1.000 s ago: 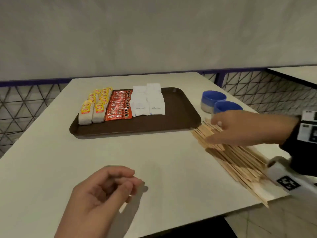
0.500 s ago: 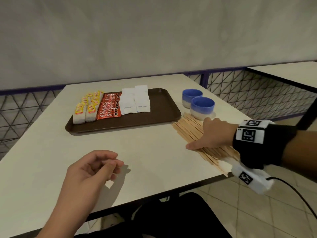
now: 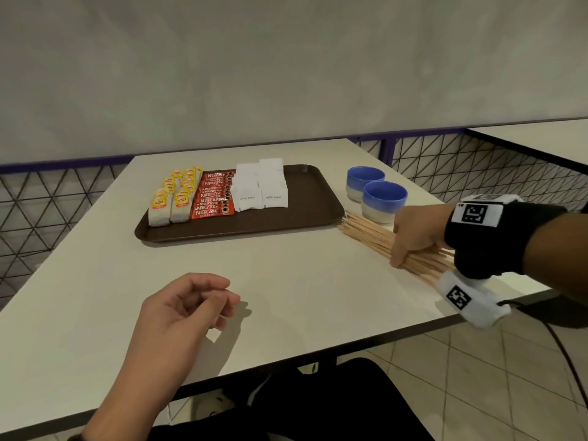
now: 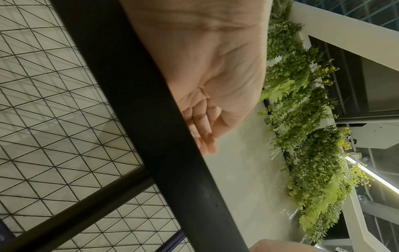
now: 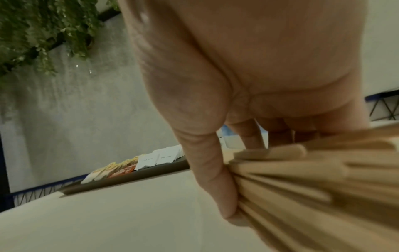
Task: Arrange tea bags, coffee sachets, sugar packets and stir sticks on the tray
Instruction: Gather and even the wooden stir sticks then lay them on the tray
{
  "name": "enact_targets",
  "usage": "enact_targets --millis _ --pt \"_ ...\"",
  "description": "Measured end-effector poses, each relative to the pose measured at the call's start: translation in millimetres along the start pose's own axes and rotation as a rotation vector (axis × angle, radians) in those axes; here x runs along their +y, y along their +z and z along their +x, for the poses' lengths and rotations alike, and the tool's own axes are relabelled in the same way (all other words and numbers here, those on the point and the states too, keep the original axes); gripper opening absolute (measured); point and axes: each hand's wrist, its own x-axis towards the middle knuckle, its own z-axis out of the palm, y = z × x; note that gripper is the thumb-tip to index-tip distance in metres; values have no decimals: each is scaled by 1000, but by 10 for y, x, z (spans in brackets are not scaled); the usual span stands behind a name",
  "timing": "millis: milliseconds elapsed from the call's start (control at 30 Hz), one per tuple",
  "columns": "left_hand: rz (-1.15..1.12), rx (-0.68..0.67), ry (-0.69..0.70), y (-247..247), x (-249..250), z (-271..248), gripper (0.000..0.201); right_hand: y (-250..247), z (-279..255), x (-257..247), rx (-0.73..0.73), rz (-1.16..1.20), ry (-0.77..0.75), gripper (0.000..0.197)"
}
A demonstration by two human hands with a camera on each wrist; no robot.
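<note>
R hand (image 3: 413, 233) grips stir sticks (image 3: 366, 232), thumb (image 5: 215, 179) clear in wrist cam only

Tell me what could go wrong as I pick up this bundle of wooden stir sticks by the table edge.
The right hand grips the loose fan of thin wooden stir sticks near one end only, so the spread far ends may slide out of the grip and scatter. Some sticks lie near the white table's edge and could drop to the floor. The two blue-and-white ceramic cups stand just behind the hand; a careless lift might bump them.

The right hand (image 3: 413, 232) hides the middle of the stir sticks (image 3: 366, 229); sugar packets' (image 3: 261, 186) print is illegible.
</note>
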Motion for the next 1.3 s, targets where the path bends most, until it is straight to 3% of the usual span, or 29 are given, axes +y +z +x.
enact_targets --millis 200,433,600,700,1133,1300 --pt "1 -13 11 -22 -11 16 20 14 -56 58 76 -255 -145 34" --pt "38 -19 21 7 -11 0 20 149 -52 -7 120 -358 -288 39" --pt "103 -47 14 36 -14 -2 22 301 -90 -99 198 -419 -418 18" --pt "132 -52 27 54 -10 -6 21 384 -155 -162 271 -422 -464 7" --pt "114 -17 30 93 39 -32 20 608 -340 -401 316 -480 -657 11" --pt "104 6 43 89 46 -43 21 472 -502 -496 235 -249 -695 6"
